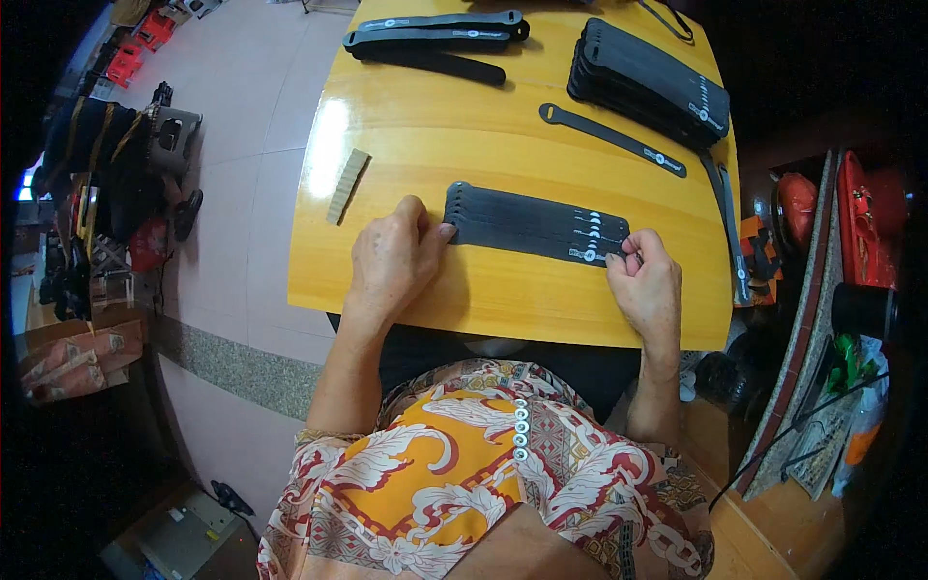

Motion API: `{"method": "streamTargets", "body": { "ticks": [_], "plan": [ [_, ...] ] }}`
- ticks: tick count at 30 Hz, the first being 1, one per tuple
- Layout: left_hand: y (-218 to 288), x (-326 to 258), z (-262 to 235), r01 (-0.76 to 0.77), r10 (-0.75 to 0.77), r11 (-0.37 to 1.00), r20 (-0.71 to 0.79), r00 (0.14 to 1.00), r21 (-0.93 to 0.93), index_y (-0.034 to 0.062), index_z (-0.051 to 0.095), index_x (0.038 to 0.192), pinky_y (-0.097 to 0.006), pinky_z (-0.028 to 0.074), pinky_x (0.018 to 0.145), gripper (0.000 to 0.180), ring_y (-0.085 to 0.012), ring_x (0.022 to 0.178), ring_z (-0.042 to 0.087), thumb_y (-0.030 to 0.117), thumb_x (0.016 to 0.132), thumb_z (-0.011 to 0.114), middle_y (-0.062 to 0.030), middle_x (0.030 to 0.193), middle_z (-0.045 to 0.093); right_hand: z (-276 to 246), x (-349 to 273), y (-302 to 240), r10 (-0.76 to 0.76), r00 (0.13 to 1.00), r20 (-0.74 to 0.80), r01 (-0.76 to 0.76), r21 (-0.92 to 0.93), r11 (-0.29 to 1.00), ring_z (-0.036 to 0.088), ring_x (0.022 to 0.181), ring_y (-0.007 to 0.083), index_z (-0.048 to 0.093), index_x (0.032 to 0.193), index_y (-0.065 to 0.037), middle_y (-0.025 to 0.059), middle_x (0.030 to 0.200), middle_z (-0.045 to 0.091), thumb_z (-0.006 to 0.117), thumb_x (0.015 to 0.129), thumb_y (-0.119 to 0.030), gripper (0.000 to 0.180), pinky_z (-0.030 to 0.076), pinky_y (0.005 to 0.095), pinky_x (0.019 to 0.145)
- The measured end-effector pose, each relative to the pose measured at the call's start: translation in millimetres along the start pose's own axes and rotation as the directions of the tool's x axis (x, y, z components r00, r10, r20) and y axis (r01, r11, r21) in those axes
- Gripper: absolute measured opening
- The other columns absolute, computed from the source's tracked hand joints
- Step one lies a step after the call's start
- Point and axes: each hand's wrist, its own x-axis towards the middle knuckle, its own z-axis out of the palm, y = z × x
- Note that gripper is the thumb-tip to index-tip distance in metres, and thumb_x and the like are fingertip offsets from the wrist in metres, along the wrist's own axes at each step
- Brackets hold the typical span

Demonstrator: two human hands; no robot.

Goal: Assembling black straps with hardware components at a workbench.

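Observation:
A fanned row of black hook-and-loop cable straps (527, 220) lies on the yellow table (406, 126) in front of me. Each overlaps the one beside it, with slotted ends to the left and white print near the right ends. My left hand (391, 253) is closed at the row's left end, thumb and forefinger pinching the nearest strap's tip. At the other end, my right hand (646, 288) pinches the near right corner of the same row. A single strap (614, 140) lies slantwise just beyond the row.
A thick stack of straps (643, 77) sits at the far right, and a looser bundle (435, 39) at the far left. Near my left hand lies a corrugated cardboard strip (348, 187). More straps (730, 217) lie along the right edge. Red stools (140, 48) stand on the floor.

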Motion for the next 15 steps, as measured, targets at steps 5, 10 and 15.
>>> {"method": "streamTargets", "body": {
  "ticks": [5, 10, 15],
  "plan": [
    [-22, 0, 3, -0.043, 0.035, 0.946, -0.030, 0.999, -0.321, -0.0021, 0.057, 0.080, -0.035, 0.045, 0.055, 0.022, -0.0266, 0.059, 0.059, 0.019, 0.078, 0.065, -0.0176, 0.065, 0.059, -17, 8, -9, -0.044, 0.999, 0.014, 0.045, -0.096, 0.994, 0.060, 0.066, 0.0275, 0.056, 0.080, -0.001, 0.0158, 0.073, 0.059, 0.064, 0.075, -0.011, 0.013, 0.046, 0.0363, 0.059],
    [-18, -16, 2, -0.024, -0.017, 0.879, -0.082, 0.997, -0.477, -0.0036, 0.056, 0.089, -0.024, 0.045, 0.063, 0.016, -0.0100, 0.070, 0.054, 0.010, 0.083, 0.061, -0.0066, 0.073, 0.058, 2, 71, -23, -0.598, 0.752, -0.276, 0.550, -0.237, 0.801, 0.060, 0.071, 0.0305, 0.057, 0.084, -0.001, 0.0145, 0.076, 0.057, 0.055, 0.080, -0.007, 0.008, 0.047, 0.0397, 0.062],
    [-9, -26, 5, -0.153, 0.112, 0.836, -0.108, 0.988, -0.527, -0.0037, 0.055, 0.090, -0.024, 0.043, 0.055, 0.016, -0.0102, 0.061, 0.053, 0.008, 0.081, 0.062, -0.0084, 0.067, 0.057, 28, 114, -16, -0.561, 0.821, -0.102, 0.443, -0.506, 0.740, 0.059, 0.072, 0.0373, 0.055, 0.090, -0.001, 0.0181, 0.085, 0.052, 0.049, 0.077, -0.003, 0.014, 0.048, 0.0443, 0.060]
  ]
}}
